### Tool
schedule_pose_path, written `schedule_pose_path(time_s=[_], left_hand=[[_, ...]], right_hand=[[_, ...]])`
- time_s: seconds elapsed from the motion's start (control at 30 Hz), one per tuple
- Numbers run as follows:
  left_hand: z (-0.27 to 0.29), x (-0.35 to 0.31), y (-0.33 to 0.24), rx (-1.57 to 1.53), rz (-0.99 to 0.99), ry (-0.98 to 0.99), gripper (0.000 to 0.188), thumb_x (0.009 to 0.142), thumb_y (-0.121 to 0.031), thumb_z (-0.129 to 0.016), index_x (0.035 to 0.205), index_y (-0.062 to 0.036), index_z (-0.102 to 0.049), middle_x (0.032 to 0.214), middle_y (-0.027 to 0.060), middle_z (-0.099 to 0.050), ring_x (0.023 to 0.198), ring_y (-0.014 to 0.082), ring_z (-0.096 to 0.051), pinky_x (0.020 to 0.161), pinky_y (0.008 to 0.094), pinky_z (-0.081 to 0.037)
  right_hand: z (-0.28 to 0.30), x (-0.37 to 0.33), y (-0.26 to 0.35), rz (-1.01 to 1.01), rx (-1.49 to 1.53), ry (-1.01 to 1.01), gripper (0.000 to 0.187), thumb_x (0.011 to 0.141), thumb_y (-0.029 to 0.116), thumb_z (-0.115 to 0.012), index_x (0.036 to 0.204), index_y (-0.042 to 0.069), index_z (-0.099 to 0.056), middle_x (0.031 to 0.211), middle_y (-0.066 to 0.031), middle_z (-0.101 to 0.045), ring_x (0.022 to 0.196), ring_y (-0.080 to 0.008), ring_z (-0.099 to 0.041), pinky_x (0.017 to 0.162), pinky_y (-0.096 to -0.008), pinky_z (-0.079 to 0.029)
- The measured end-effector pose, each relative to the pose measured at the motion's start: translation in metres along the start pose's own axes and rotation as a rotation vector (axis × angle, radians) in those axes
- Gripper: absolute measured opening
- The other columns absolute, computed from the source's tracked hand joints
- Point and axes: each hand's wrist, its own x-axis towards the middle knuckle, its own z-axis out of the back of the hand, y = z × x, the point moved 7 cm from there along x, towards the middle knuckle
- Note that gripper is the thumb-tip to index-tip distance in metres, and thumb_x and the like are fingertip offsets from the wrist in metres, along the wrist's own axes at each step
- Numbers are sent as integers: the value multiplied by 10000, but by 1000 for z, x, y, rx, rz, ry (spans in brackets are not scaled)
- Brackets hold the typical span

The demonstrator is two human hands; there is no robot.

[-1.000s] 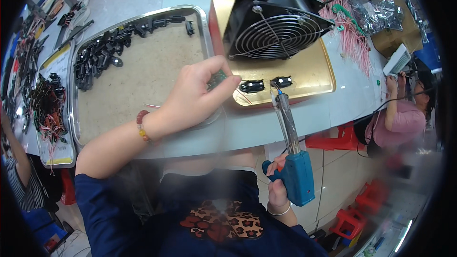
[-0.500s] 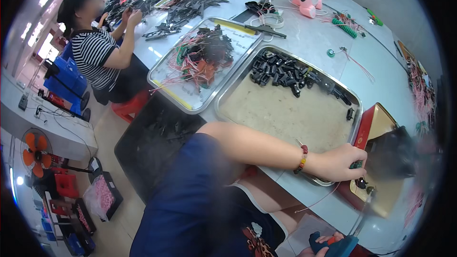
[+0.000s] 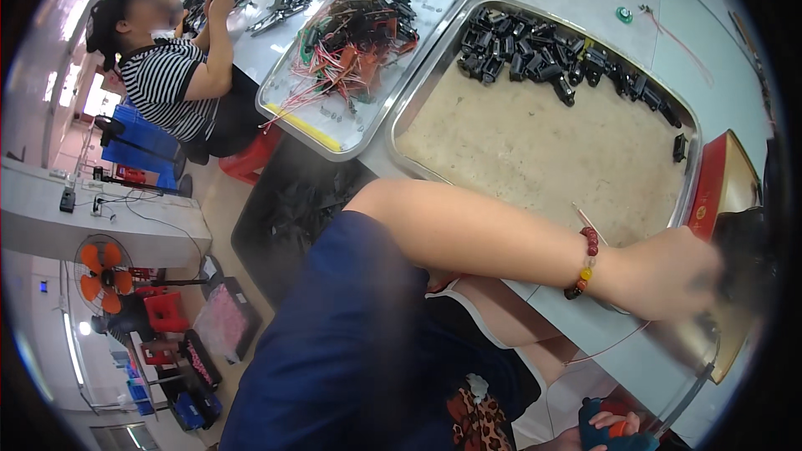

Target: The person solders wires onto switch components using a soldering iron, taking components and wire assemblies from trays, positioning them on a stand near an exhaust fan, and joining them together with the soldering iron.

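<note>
My left arm, in a blue sleeve with a beaded bracelet, reaches across to the right. My left hand is blurred and curled closed beside an open red and gold tin. Its fingertips and most of what they grip are hidden, but a thin red wire trails from under it. At the lower right edge my right hand is wrapped round a teal pistol-grip tool with an orange trigger. A thin metal rod rises from the tool toward the tin and my left hand.
A metal tray holds several small black parts along its far side. Left of it, another tray carries a heap of wired boards. A black bin of dark pieces stands below. At the far left a person works seated.
The whole view has shifted, so the trays sit higher and my left hand farther right. My left hand, which pinched a small green part, is now blurred. My right hand keeps the tool.
</note>
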Motion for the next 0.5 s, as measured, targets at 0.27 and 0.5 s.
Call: schedule_pose_path(time_s=[0.27,0.5], left_hand=[[-2,-3,0,-43,59,40,164,791,-119,-629,741,33,-595,580,181,-569,582,354,-601,566,419,-477],[-8,-1,3,-32,14,25,154,792,-107,-622,741,34,-593,580,185,-568,581,363,-595,564,423,-474]], right_hand=[[1,-1,-3,-34,19,-55,549,808,333,-630,1152,-78,-509,987,-161,-537,585,-201,-453,487,-305,-353],[-1,1,1,25,-45,-68,556,816,358,-629,1143,-81,-535,957,-154,-555,569,-193,-444,473,-297,-340]])
